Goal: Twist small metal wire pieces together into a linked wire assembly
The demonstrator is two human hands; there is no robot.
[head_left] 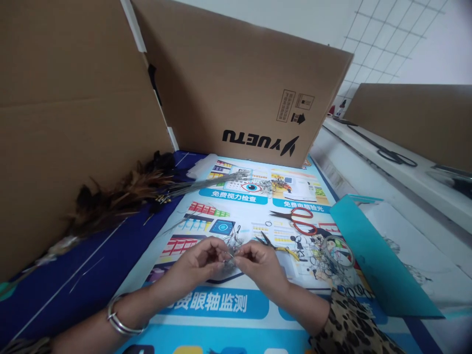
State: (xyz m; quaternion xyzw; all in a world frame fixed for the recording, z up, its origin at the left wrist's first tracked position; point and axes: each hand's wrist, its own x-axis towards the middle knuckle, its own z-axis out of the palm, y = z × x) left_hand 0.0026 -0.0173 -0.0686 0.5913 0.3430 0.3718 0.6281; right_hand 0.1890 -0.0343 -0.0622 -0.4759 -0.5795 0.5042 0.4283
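Note:
My left hand (pixel 204 259) and my right hand (pixel 261 266) meet over the printed sheet (pixel 177 297), fingertips almost touching. Thumb and forefinger of each are pinched on a thin wire-like piece (pixel 232 255), too small to make out fully. Behind and beneath the fingers lies a tangle of fine wires (pixel 233 239), partly hidden by them. Pliers with yellow handles (pixel 289 251) rest just beyond my right hand. Farther back are scissors with red handles (pixel 304 231), their blades apart and pointing left.
A clear round dish (pixel 341 250) sits among loose rings and wire bits on the right, beside a teal folder (pixel 372 260). Brown feathers (pixel 121 189) and a bundle of long wires (pixel 206 183) lie at left. Cardboard panels (pixel 228 83) stand behind and left.

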